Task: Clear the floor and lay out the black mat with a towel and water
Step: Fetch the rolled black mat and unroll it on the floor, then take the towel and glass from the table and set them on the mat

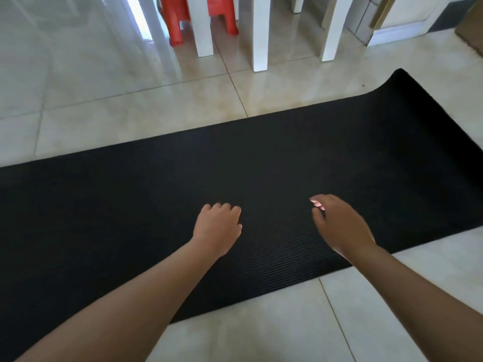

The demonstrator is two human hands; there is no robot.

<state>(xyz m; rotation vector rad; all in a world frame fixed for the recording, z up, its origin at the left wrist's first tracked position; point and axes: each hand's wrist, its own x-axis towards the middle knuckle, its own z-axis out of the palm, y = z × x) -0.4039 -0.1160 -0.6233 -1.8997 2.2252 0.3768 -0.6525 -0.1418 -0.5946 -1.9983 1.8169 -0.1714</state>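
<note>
The black ribbed mat (261, 165) lies unrolled across the tiled floor, running from the left edge to the right, where its far end curls up slightly. Both my hands hover over its near half. My left hand (218, 227) has its fingers curled under and holds nothing. My right hand (339, 223) is palm down with fingers loosely bent and apart, also holding nothing. No towel or water is in view.
White table legs (260, 35) stand on the glossy tiled floor (117, 82) beyond the mat, with red plastic stools (180, 19) behind them. A brown rug edge (470, 35) shows at the top right.
</note>
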